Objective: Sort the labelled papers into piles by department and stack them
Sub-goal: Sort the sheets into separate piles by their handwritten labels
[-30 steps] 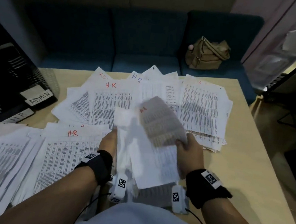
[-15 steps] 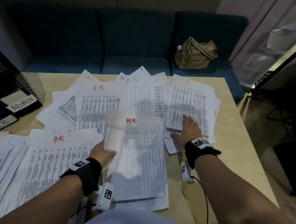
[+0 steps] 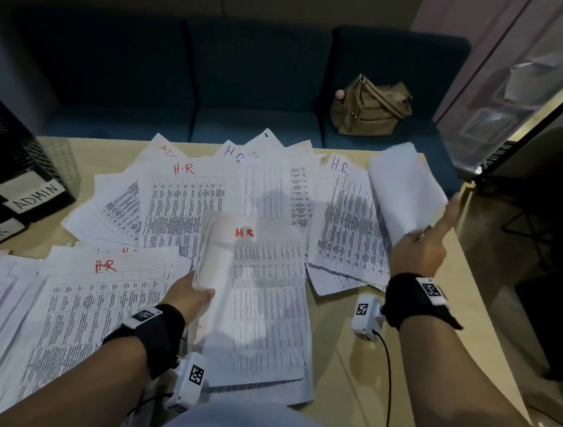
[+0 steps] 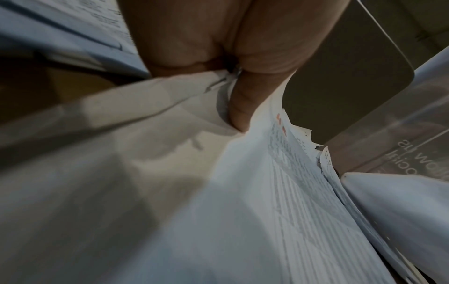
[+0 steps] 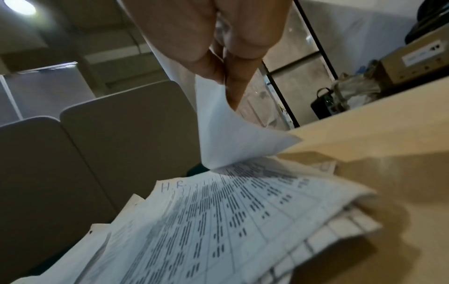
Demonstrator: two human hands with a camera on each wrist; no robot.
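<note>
Person, head view, both forearms entering from the lower frame edge, bare from elbow to wrist.

- Left hand (image 3: 189, 299), centre-left of frame: wearing a black fabric wristband (image 3: 148, 333) bearing a white tag (image 3: 143, 315) printed with a black square code.
- White boxy wrist camera (image 3: 188, 381) hanging below that band, lower centre, showing a black-and-white code marker; thin dark cable trailing toward the bottom edge.
- Right hand (image 3: 419, 250), right of centre: wearing a matching black wristband (image 3: 416, 300) with a white code tag (image 3: 432, 290).
- Second white camera unit (image 3: 366, 316) sitting beside that band, marker facing up; black cable (image 3: 389, 378) running down the frame.
- Pale grey-blue garment (image 3: 235, 425) showing at bottom centre.
</note>
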